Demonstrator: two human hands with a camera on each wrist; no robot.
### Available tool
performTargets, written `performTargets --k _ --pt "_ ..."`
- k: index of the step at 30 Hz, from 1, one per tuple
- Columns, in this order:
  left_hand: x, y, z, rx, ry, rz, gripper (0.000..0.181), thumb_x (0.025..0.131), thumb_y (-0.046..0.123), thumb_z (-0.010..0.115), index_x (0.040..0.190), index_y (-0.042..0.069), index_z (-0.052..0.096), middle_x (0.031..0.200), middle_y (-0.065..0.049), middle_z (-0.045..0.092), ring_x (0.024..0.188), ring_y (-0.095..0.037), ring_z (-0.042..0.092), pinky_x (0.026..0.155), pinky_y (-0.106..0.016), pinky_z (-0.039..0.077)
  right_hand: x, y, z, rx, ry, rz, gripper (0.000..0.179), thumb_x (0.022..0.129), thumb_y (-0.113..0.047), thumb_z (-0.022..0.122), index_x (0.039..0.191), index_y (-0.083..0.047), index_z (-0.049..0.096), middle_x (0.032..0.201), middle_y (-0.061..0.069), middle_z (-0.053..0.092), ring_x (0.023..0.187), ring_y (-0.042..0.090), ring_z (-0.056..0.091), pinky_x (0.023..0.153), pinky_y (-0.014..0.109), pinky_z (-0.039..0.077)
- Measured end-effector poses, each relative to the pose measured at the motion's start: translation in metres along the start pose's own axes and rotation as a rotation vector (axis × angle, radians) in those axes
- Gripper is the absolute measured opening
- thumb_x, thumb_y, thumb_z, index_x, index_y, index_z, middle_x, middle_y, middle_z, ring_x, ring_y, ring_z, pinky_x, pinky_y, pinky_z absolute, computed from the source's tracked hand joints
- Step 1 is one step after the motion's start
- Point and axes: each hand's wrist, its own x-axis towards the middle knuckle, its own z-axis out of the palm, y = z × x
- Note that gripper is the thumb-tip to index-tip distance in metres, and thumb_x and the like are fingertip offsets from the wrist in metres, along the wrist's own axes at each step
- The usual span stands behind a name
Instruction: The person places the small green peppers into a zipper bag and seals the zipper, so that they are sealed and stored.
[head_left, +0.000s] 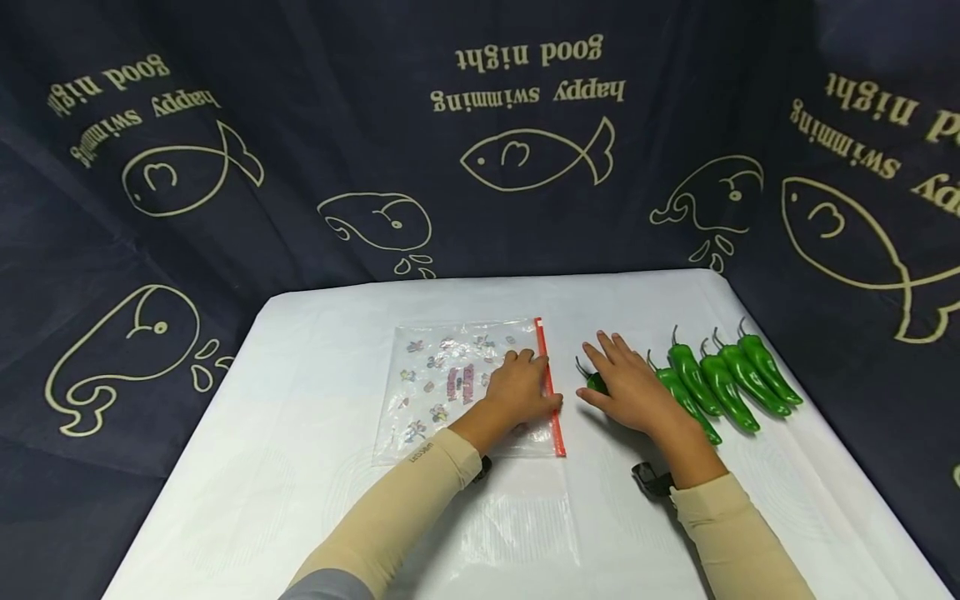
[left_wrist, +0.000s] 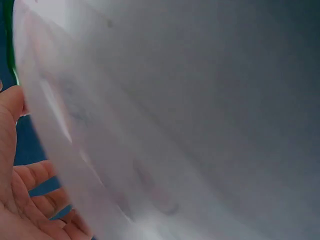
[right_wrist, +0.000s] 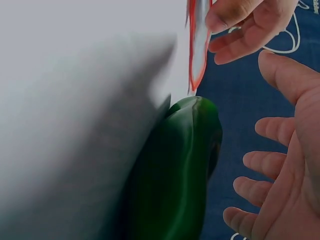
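Observation:
A clear plastic zip bag [head_left: 408, 387] with printed pictures and a red zip edge [head_left: 557, 433] lies flat on the table. My left hand [head_left: 521, 387] rests over that edge, thumb and fingers apart; in the right wrist view the red-edged mouth [right_wrist: 199, 75] gapes beside the thumb. To the right, my right hand [head_left: 628, 387] is spread, palm down, above a green pepper [head_left: 596, 382] that it partly hides. The right wrist view shows this pepper [right_wrist: 175, 180] close up, with the fingers straight and apart from it.
Several more green peppers [head_left: 723, 387] lie in a slanted row right of my right hand. A white cloth covers the table [head_left: 300, 400]. Dark blue curtains [head_left: 360, 100] printed with fish and whales hang behind and at both sides.

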Motion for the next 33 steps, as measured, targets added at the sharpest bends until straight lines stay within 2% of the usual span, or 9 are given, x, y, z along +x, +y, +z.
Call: performTargets --k 4,9,13,17,21,25,29,33 --pt "0.0 -0.002 0.0 -0.012 -0.02 -0.007 0.07 0.084 0.054 0.063 0.143 0.018 0.053 0.136 -0.005 0.053 0.12 -0.027 0.051 0.083 -0.043 0.054 0.001 -0.001 0.0 0.0 -0.001 -0.003 0.08 0.093 -0.042 0.066 0.153 0.0 0.034 0.159 0.027 0.02 0.146 0.046 0.013 0.113 0.062 0.019" --pt "-0.002 -0.01 -0.003 -0.042 -0.049 0.031 0.069 0.088 0.043 0.062 0.149 0.018 0.046 0.14 -0.007 0.053 0.124 -0.028 0.052 0.087 -0.041 0.054 0.001 -0.003 0.002 0.001 -0.006 -0.013 0.08 0.093 -0.042 0.066 0.153 0.0 0.035 0.159 0.027 0.022 0.145 0.047 0.016 0.113 0.062 0.02" --pt "-0.002 -0.016 -0.005 -0.069 -0.062 0.074 0.062 0.088 0.035 0.062 0.147 0.021 0.05 0.14 -0.007 0.053 0.122 -0.027 0.053 0.086 -0.04 0.053 0.003 -0.005 0.003 0.02 0.0 -0.015 0.079 0.092 -0.041 0.068 0.152 0.0 0.036 0.159 0.027 0.023 0.144 0.048 0.019 0.113 0.062 0.021" --pt "-0.002 -0.02 -0.003 -0.06 -0.069 0.114 0.052 0.089 0.033 0.061 0.14 0.023 0.058 0.139 -0.006 0.053 0.119 -0.026 0.053 0.086 -0.039 0.052 0.008 -0.007 0.007 0.016 0.014 -0.035 0.078 0.091 -0.042 0.068 0.151 -0.001 0.039 0.157 0.027 0.027 0.142 0.048 0.025 0.111 0.062 0.025" --pt "-0.003 -0.025 -0.002 -0.084 -0.069 0.107 0.046 0.088 0.034 0.062 0.132 0.02 0.065 0.139 -0.003 0.055 0.12 -0.025 0.053 0.088 -0.038 0.052 0.014 -0.011 0.012 0.015 0.014 -0.073 0.075 0.091 -0.041 0.068 0.149 -0.001 0.042 0.154 0.028 0.033 0.14 0.048 0.03 0.11 0.061 0.029" --pt "-0.001 -0.03 -0.002 -0.135 -0.079 0.113 0.05 0.088 0.037 0.064 0.132 0.014 0.065 0.141 -0.004 0.055 0.125 -0.025 0.052 0.096 -0.037 0.049 0.019 -0.015 0.016 0.034 0.005 -0.109 0.071 0.091 -0.037 0.069 0.147 0.0 0.045 0.15 0.029 0.039 0.138 0.048 0.035 0.11 0.06 0.031" --pt "0.002 -0.035 0.0 -0.178 -0.074 0.149 0.053 0.086 0.036 0.068 0.131 0.008 0.064 0.139 -0.008 0.056 0.127 -0.026 0.053 0.104 -0.033 0.044 0.024 -0.019 0.019 0.042 -0.016 -0.112 0.07 0.091 -0.037 0.069 0.147 0.0 0.046 0.149 0.028 0.041 0.137 0.047 0.036 0.11 0.058 0.031" --pt "0.004 -0.038 0.001 -0.197 -0.084 0.16 0.053 0.083 0.032 0.071 0.13 0.007 0.064 0.139 -0.009 0.057 0.127 -0.026 0.052 0.106 -0.032 0.041 0.029 -0.023 0.021 0.042 -0.044 -0.112 0.069 0.091 -0.034 0.07 0.146 0.001 0.047 0.148 0.029 0.042 0.137 0.048 0.036 0.11 0.059 0.03"
